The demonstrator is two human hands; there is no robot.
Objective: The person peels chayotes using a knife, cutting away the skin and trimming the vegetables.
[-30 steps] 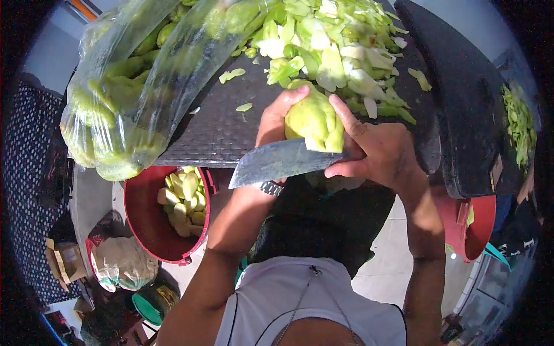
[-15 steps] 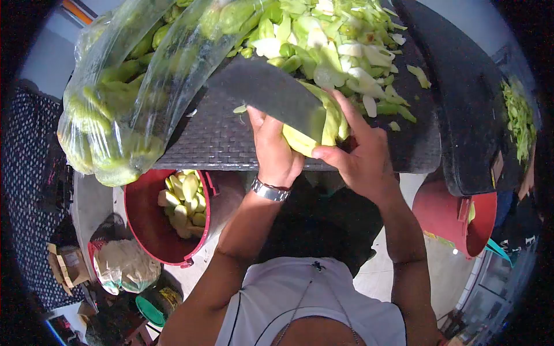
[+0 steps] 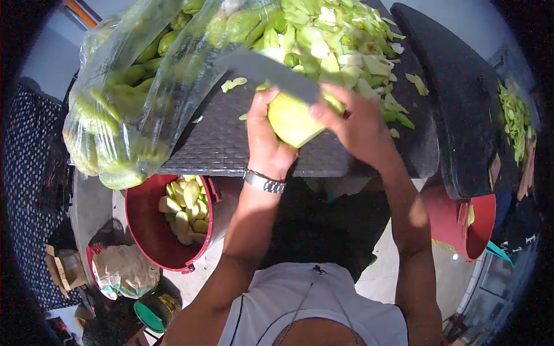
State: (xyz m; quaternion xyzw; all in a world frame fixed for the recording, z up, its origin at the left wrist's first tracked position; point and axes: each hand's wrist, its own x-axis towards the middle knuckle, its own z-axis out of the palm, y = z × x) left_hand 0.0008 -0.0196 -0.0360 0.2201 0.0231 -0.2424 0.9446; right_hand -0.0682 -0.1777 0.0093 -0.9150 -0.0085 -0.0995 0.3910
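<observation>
My left hand is closed round a pale green chayote, with a metal-banded watch on the wrist below. A broad knife is in my right hand. Its blade is blurred and lies across the top of the chayote, pointing up and left; the handle is hidden by my fingers. Both hands are above the near edge of a dark woven table. Just beyond them spreads a heap of green peelings. To their left a clear plastic bag bulges with unpeeled chayotes.
Under the table's left side stands a red bucket holding peeled chayotes. Another red bucket is at the right, below a dark chair-like surface. A filled sack sits on the floor. At the far right, another person's hand shows near green strips.
The knife has moved up across the chayote, and a wide strip of peel has left its side. A peel piece now lies on the table left of my hands.
</observation>
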